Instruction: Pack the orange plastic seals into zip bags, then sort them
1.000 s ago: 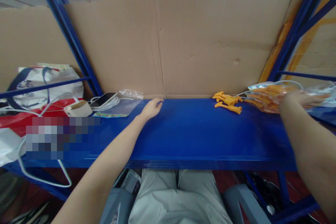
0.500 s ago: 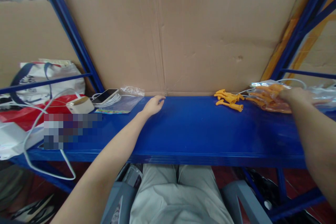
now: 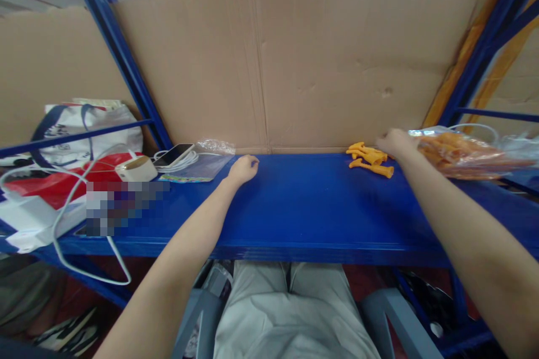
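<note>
Right fingers: my right hand [image 3: 398, 143] was between the loose orange pieces [image 3: 365, 153] and the filled bag, its fingertips near the back of the pile; I could not tell whether they were wide, narrow or closed on anything.
Left fingers: my left hand [image 3: 244, 169] lay near the back of the blue shelf [image 3: 303, 207], fingers loosely curled and nothing visible in them; how tightly they closed I could not tell.
Orange pieces: a few lay overlapped in a small heap at the back of the shelf, with one [image 3: 373, 169] at the front, its wider end toward my right.
Clear bag: the plastic bag [image 3: 467, 154], full of more orange pieces, lay just beside my right wrist, on the far side from the heap.
Step in hand: I judged it to be handling at the heap, with the hand either setting a piece down or reaching for one.
Next move: dealing with a single piece called for a light pinch, clear of its overlapping neighbours and the slippery plastic.
Left end: a phone [image 3: 174, 155] sat by a coiled white cable [image 3: 183, 164], near a clear packet [image 3: 213, 164] and a white charger [image 3: 136, 169].
Behind: a tall cardboard sheet [image 3: 328, 67] stood along the back edge.
</note>
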Available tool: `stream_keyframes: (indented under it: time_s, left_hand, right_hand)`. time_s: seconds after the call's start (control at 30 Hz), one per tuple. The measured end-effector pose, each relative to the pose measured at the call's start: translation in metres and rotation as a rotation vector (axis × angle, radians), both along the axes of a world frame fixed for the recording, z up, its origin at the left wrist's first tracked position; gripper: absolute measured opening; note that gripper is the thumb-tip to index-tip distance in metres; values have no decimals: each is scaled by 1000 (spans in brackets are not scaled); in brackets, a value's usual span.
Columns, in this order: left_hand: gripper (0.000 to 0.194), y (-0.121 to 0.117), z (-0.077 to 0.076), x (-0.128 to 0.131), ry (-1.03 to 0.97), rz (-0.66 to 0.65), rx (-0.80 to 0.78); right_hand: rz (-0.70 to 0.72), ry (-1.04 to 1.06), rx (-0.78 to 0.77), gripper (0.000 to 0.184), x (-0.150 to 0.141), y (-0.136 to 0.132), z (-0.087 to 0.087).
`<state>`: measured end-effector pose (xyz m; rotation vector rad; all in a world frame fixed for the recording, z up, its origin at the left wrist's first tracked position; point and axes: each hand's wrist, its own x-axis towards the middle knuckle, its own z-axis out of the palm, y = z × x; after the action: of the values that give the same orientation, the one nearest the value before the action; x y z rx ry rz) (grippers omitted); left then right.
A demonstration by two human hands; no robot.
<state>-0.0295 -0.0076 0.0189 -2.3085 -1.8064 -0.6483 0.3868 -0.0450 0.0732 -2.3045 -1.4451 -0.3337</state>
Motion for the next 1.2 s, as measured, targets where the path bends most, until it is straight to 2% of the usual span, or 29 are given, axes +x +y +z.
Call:
stream_keyframes:
  time_s: [0.1,0.2,0.3,0.4,0.5,0.7,1.0,1.2]
  left_hand:
    - [39,-5,4,-9,41,226,-8]
    - [46,-9,6,-19,56,435,-54]
    - [50,-9,5,-27,21,551,-150]
    - [54,-6,3,-32,-55,600,-263]
    - [54,-5,5,-34,-69,596,-293]
    - [47,-7,10,-34,37,500,-282]
    - [45,1,7,-35,187,412,-185]
    - [58,0,11,-31,268,267,-216]
  right_hand:
    - [1,16,-28,42,-33,-6,-14]
    - [52,-77,-92,40,-43,-4,-31]
    - [103,-112,-212,43,-42,0,-41]
    - [175,-155,-307,46,-41,0,-44]
    - [200,-185,-336,47,-42,-2,-44]
    - [245,-212,-346,45,-40,-2,-45]
    - [354,-198,-346,40,-44,1,-45]
    - [542,-165,-250,34,-46,10,-52]
